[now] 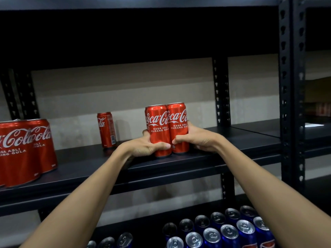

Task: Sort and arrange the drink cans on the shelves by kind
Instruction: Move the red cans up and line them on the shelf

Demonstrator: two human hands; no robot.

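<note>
On the black shelf (pixel 197 158) stand red Coca-Cola cans (pixel 159 130): at least three held together, one alone, and at least two at the left edge. Below are blue cans (pixel 229 235), about sixteen visible. Two hands (pixel 146 146) appear.

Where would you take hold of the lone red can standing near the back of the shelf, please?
Grip the lone red can round the middle of its body, coming in from the front. It stands upright, apart from the other cans, so both sides look free for fingers and thumb. The wall seems close behind it, and its smooth, slim round body probably suits a one-hand wrap.
</note>
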